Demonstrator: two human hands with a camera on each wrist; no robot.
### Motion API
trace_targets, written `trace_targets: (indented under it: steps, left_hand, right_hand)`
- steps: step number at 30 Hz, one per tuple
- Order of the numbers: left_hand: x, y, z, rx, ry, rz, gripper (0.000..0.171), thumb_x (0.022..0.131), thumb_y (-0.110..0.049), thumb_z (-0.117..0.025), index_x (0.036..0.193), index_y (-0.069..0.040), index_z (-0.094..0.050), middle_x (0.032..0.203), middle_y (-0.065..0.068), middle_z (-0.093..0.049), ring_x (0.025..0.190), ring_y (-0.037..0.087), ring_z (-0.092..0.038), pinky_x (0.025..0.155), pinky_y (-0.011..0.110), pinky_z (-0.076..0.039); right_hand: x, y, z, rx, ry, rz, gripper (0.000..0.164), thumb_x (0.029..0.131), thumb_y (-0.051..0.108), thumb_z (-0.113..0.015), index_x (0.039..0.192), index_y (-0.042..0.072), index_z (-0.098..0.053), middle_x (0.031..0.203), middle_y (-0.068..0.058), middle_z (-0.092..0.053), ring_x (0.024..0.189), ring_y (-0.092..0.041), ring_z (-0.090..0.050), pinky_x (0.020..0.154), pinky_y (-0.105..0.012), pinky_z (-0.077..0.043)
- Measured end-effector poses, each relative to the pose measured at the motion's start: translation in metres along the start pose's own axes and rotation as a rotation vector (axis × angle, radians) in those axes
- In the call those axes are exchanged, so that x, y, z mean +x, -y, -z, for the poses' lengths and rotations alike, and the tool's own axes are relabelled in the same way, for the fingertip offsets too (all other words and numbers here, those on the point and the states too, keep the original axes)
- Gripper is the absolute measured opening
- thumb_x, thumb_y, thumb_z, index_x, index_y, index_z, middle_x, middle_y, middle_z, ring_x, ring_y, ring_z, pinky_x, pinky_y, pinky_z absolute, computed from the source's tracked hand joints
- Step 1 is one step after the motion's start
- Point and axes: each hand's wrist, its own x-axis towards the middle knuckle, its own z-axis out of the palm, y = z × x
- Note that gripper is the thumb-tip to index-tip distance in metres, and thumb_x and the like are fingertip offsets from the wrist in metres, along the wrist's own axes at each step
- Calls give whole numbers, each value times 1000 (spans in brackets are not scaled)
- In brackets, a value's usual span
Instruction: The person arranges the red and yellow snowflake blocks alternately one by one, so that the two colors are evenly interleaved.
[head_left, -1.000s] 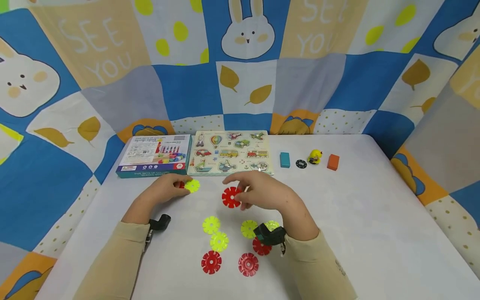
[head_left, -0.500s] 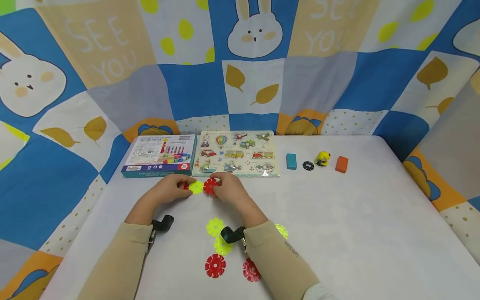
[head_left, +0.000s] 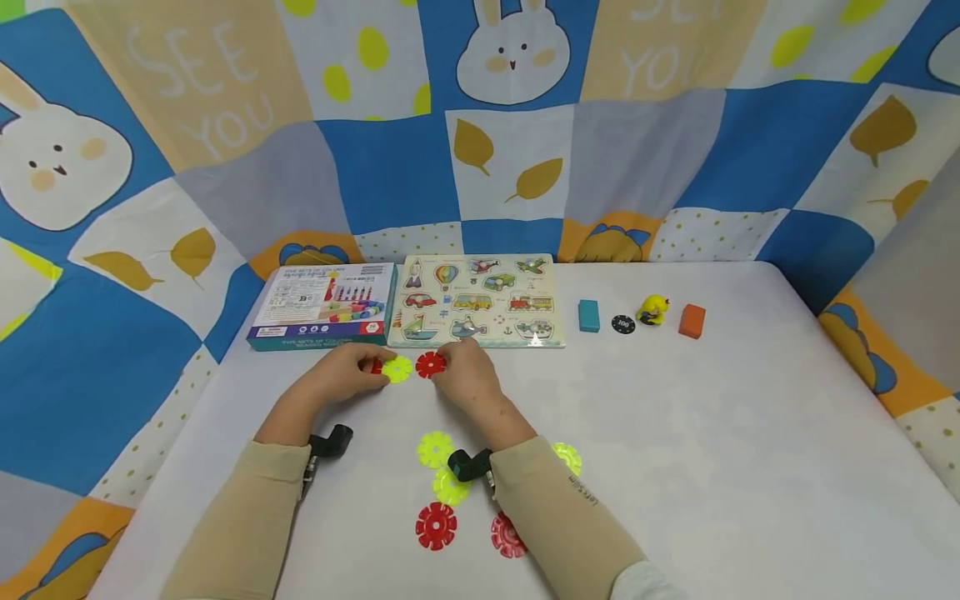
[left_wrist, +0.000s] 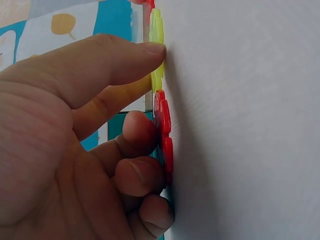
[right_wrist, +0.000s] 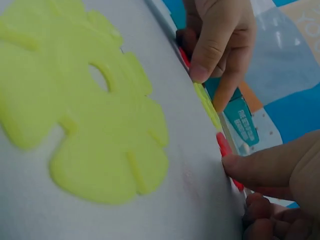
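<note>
My left hand [head_left: 341, 375] pinches a yellow notched plastic disc [head_left: 399, 369] between thumb and index finger, just in front of the puzzle board. A red notched disc [left_wrist: 164, 135] lies end to end with it, against the left hand's curled fingers; whether the two interlock I cannot tell. My right hand [head_left: 474, 385] pinches another red disc [head_left: 429, 365] by its right edge. A narrow gap separates that disc from the yellow one. In the right wrist view both hands' discs stand on edge in a row, and a loose yellow disc [right_wrist: 115, 145] looms close.
Nearer me lie yellow discs [head_left: 435, 449] and red discs [head_left: 436, 526], some partly covered by the right forearm. Behind the hands are a box [head_left: 322, 307] and a vehicle puzzle board [head_left: 480, 300]. Farther right sit a teal block [head_left: 588, 316], black chip [head_left: 623, 324], toy duck [head_left: 653, 309] and orange block [head_left: 692, 321].
My right hand has carried its red disc leftward and away from me, to beside the yellow disc. Since half a second ago a slight gap shows between them. My left hand keeps its pinch.
</note>
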Motion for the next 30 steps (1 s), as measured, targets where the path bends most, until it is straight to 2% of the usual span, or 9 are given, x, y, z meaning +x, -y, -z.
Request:
trace_targets:
  steps: [5,9,11,13,16,18,24,30]
  left_hand:
    - [-4,-6,0,50,-6,12,49,82,-33,-73,129,-27,-59,116,7,-54,103,27,-45,83,42,-45]
    - [-7,-10,2,79,1,7,51,83,-34,-72,131,-25,-57,122,8,-53,106,28,-45,87,47,-45]
    - [-8,-12,2,80,5,2,53,83,-34,-72,132,-24,-56,117,9,-54,102,27,-46,84,44,-46]
    - [-8,-15,1,72,10,-9,54,82,-35,-72,132,-23,-56,105,10,-55,94,26,-48,76,40,-46]
    - [-6,-22,-1,57,20,-30,53,81,-33,-73,131,-22,-57,84,9,-52,79,23,-49,63,33,-41]
    - [-3,-30,-4,54,34,-62,53,81,-30,-74,130,-21,-57,77,8,-50,72,22,-48,59,31,-38]
    - [13,-52,-17,65,60,-139,49,80,-26,-75,126,-16,-60,75,6,-51,67,20,-47,57,31,-36]
    - [20,-52,-27,68,51,-103,49,80,-29,-76,125,-17,-61,85,6,-53,82,20,-49,66,32,-39]
  right_hand:
    - [1,-4,3,31,22,6,33,80,20,-74,110,9,-68,85,-2,-52,79,-17,-48,66,-29,-42]
    - [1,-7,5,68,37,19,30,79,20,-75,108,10,-68,83,0,-52,78,-16,-48,65,-27,-41]
    - [2,-8,5,88,42,18,30,80,18,-74,107,10,-68,81,-1,-53,76,-16,-49,64,-27,-41]
    - [3,-10,5,105,44,12,29,80,18,-74,107,9,-69,80,-1,-53,74,-16,-49,62,-27,-41]
    - [4,-14,4,125,46,-1,27,81,18,-74,106,9,-69,77,-1,-54,70,-16,-49,59,-26,-40]
    - [4,-17,2,125,49,-4,26,81,19,-74,104,10,-69,76,-1,-53,69,-15,-48,59,-26,-39]
    - [4,-22,4,136,65,10,23,82,19,-72,104,10,-70,74,-2,-54,66,-15,-48,57,-27,-39]
    - [4,-28,16,152,124,46,19,84,24,-70,100,15,-68,68,-2,-52,59,-14,-46,54,-27,-37]
